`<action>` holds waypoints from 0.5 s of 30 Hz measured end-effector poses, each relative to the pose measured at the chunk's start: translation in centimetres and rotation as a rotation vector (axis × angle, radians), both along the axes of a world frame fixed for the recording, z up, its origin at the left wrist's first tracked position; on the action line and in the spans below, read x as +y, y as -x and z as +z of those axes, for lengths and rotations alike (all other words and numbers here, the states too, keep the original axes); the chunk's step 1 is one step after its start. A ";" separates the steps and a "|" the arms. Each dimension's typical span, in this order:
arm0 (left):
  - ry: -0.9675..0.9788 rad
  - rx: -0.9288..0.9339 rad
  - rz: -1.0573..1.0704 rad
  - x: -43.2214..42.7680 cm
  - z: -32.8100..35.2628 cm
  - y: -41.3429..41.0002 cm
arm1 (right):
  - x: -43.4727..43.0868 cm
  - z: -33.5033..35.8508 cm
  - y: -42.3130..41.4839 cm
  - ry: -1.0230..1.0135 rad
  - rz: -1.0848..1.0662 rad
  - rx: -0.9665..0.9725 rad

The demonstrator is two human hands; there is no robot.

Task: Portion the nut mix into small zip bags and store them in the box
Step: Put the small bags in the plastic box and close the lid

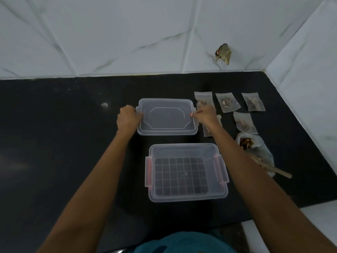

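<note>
From my feed, both hands are clamped on the clear plastic lid [166, 115]. The left hand [128, 116] curls round its left edge and the right hand [204, 115] pinches its right edge. I cannot tell whether the lid rests on the black tabletop [63, 143] or hangs just above it. The open box [187, 198] sits nearer the body, just in front of the lid, with nothing inside. Five filled small zip bags [228, 102] lie in two rows right of the lid, one partly hidden by the right arm. Nearer me, a larger bag of nut mix [255, 147] lies by a wooden stick [273, 169].
</note>
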State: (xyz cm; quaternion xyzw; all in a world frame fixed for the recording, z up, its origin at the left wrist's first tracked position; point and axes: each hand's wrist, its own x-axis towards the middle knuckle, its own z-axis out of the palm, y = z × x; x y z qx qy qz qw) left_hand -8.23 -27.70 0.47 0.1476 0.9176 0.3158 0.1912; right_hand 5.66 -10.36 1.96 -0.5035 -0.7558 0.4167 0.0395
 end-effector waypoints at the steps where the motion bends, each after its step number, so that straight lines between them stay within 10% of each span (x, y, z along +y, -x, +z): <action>1: 0.016 -0.023 0.006 0.2 -0.6 0.1 | 0.2 -0.8 0.4 0.014 -0.001 -0.020; 15: 0.174 0.035 -0.016 2.3 -2.6 -0.1 | 1.7 -4.3 1.8 0.014 0.033 -0.118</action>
